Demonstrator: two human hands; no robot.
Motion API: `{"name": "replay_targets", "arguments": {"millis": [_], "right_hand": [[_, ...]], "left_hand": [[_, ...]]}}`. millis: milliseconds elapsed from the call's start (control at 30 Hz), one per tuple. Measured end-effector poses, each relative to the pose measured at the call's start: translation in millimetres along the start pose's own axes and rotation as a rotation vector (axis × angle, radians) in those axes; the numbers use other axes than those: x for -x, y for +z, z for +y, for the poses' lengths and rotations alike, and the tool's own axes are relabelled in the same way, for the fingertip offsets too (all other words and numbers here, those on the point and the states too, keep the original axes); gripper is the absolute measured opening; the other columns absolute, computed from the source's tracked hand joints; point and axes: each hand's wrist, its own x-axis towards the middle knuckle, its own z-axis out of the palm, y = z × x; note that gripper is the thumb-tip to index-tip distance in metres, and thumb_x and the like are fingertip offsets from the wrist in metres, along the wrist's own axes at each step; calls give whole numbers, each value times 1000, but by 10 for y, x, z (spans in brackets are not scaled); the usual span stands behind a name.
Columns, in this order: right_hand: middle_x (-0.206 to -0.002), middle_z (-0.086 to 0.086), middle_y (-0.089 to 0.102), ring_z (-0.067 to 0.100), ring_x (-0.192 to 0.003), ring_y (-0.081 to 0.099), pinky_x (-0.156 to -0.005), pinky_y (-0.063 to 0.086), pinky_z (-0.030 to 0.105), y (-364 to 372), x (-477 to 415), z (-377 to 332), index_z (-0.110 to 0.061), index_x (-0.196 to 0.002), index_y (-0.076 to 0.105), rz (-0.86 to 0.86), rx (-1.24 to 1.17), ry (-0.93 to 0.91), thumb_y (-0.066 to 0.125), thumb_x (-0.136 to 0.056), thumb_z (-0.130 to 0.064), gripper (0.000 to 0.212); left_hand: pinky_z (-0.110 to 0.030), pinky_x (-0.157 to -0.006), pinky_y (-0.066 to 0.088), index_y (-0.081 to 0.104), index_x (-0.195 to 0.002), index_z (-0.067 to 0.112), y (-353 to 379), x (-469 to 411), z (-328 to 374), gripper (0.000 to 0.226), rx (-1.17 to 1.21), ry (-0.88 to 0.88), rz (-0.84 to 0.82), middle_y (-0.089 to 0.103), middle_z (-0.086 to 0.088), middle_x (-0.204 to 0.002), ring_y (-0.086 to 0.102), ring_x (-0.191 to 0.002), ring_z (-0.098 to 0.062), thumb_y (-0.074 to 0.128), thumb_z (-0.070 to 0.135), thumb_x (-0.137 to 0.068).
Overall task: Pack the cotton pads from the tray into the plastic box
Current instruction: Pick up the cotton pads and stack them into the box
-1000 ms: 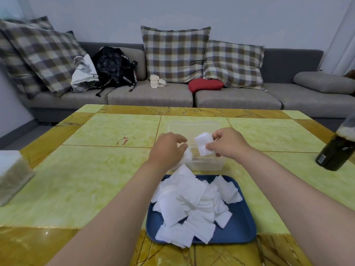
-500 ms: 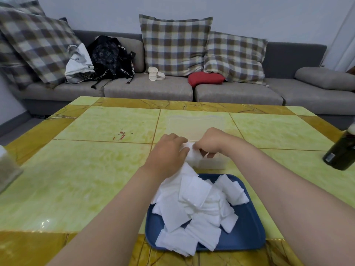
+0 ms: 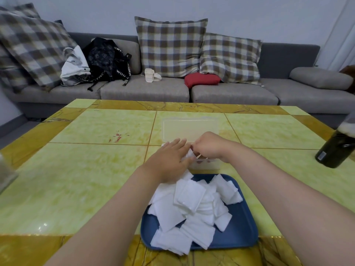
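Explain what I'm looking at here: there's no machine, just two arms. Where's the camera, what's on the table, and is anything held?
No robot: a person works bare-handed; a head-worn camera looks down, so the arms are their own. On the table a blue tray holds loose cotton pads; beyond it stands a clear plastic box, lid open. The left hand lies flat-fingered at the box; the right hand curls its fingers into it, but whether it pinches a pad is hidden. A dark bottle stands at the right.
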Motion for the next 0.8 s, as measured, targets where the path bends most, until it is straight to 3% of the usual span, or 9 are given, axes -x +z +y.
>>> {"name": "replay_targets", "arguments": {"millis": [133,233,267,333,400,467,600,733,800], "right_hand": [[-110,23,72,40,-101,68,-87,59,47,-132,175,-5,5,-110,71,152,110,-80,52,-90,-9,31],[-96,2,75,18,-83,68,-74,57,33,-161,493,-63,-7,-106,77,184,80,-189,51,-94,-8,28],[-92,-6,74,9,-76,64,-68,52,26,-145,616,-81,-14,-104,78,155,82,-218,53,-94,-10,26],[-87,-13,73,7,-70,63,-63,54,28,-73,805,-72,-24,-99,79,36,108,-248,61,-91,-20,20],[-93,-14,74,9,-79,67,-68,58,30,13,951,-49,-28,-101,79,-84,178,-220,69,-86,-33,18],[-97,-16,69,6,-88,64,-76,53,24,103,1001,6,-26,-111,75,-146,291,-210,74,-83,-42,32],[-69,-11,52,7,-62,49,-58,39,21,218,1038,117,-20,-80,62,-104,272,-235,80,-78,-32,22],[-69,-5,53,13,-64,49,-60,42,25,121,1074,152,-14,-77,60,-74,79,-255,81,-80,-22,23],[-72,0,65,18,-69,64,-70,55,31,53,1071,176,-11,-79,67,-53,-48,-258,80,-82,-17,14]], "left_hand": [[-31,-121,17,34,-155,24,-91,115,-29,53,107,-32,248,30,6,-163,20,-151,-12,38,41,-105],[-28,-103,37,55,-140,25,-168,297,0,40,170,-38,364,56,9,-136,43,-130,-12,50,33,-101],[-27,-96,41,59,-133,26,-186,364,16,34,203,-51,360,60,12,-125,48,-122,-11,52,32,-100],[-26,-85,47,65,-122,30,-208,486,47,26,292,-104,301,64,15,-110,58,-104,-8,55,31,-98],[-24,-77,49,68,-115,32,-232,595,85,22,371,-173,209,66,16,-105,61,-90,-5,55,33,-97],[-22,-71,46,68,-113,33,-230,663,119,21,399,-205,148,65,16,-102,59,-83,-2,55,34,-96],[-21,-71,47,68,-113,32,-243,787,192,21,408,-223,98,64,15,-100,59,-82,-5,56,33,-96],[-25,-82,48,71,-106,30,-269,819,216,20,529,-233,104,68,14,-106,62,-97,-8,56,40,-97],[-25,-80,47,73,-100,27,-304,812,244,21,657,-232,120,69,15,-95,63,-91,-6,61,43,-94]]}}
